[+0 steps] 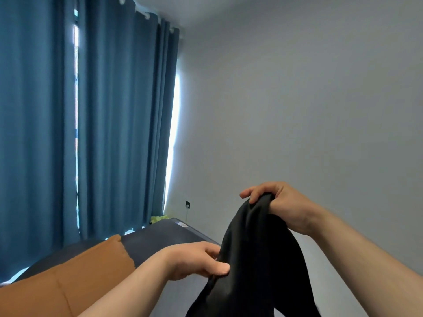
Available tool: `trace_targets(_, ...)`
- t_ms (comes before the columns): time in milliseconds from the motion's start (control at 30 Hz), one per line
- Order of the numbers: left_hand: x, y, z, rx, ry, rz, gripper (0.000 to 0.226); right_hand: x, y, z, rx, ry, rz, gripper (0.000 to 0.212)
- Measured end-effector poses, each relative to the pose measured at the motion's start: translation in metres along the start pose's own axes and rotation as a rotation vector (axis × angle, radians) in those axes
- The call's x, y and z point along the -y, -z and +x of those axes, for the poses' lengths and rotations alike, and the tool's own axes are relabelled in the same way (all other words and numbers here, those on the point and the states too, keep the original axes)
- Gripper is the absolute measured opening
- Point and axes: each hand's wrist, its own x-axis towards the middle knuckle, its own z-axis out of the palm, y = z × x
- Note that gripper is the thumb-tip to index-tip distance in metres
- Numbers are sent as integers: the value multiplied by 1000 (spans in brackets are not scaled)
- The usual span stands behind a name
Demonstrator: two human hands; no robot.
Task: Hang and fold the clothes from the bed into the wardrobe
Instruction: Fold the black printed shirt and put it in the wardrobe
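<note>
Right hand (278, 204) grips top edge of black garment (256, 259), raised chest-high over bed (160, 234). Left hand (194, 259) pinches fabric lower down, likely spreading it to find shape. Orange cloth (68, 277) lies on bed. Wardrobe not visible.

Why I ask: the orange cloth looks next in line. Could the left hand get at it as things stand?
Probably, once freed: the orange cloth lies on the bed with nothing between, but the left hand pinches the black garment.
</note>
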Motion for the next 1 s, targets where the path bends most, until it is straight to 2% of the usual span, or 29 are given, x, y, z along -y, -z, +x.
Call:
trace_targets(100, 1, 4, 3, -224, -39, -27, 26, -7, 12, -1, -40, -22, 24, 53)
trace_targets(200, 1, 20, -2, -406, -79, -13, 31, -12, 30, 0, -106, -35, -39, 53)
trace_targets(267, -6, 36, -8, -559, -71, 187, 26, -15, 42, 2, -118, -24, -216, 54)
trace_targets(333, -25, 50, -13, -702, -57, 499, 10, -18, 50, 5, -65, -23, -471, 54)
trace_targets(400, -46, 63, -14, -849, -74, 785, 18, -21, 56, 10, 3, 3, -709, 54)
trace_targets(433, -58, 68, -15, -908, -93, 834, 22, -24, 59, 14, 24, 25, -825, 51)
trace_targets(500, -82, 73, -18, -978, -114, 780, 19, -30, 65, 20, 24, 44, -997, 40)
trace_targets(567, -102, 75, -17, -1000, -108, 611, 15, -36, 69, 23, -45, 4, -1048, 31)
trace_targets(667, -134, 68, -15, -914, -143, 153, 14, -45, 65, 27, -170, -85, -954, 21)
trace_targets(733, -152, 64, -13, -867, -153, -83, 9, -48, 57, 28, -166, -135, -796, 14)
trace_targets(767, -157, 63, -13, -878, -162, -111, 9, -47, 53, 27, -126, -170, -669, 14)
trace_targets(833, -164, 69, -15, -967, -209, 52, 9, -39, 48, 20, 23, -251, -377, 20)
trace_targets(900, -162, 74, -19, -1063, -256, 290, 9, -31, 45, 12, 264, -340, -87, 34)
trace_targets(933, -159, 77, -21, -1084, -280, 330, 9, -29, 43, 8, 387, -355, 23, 42)
trace_targets(1000, -155, 79, -24, -1060, -348, 223, 20, -25, 35, 0, 557, -316, 130, 55)
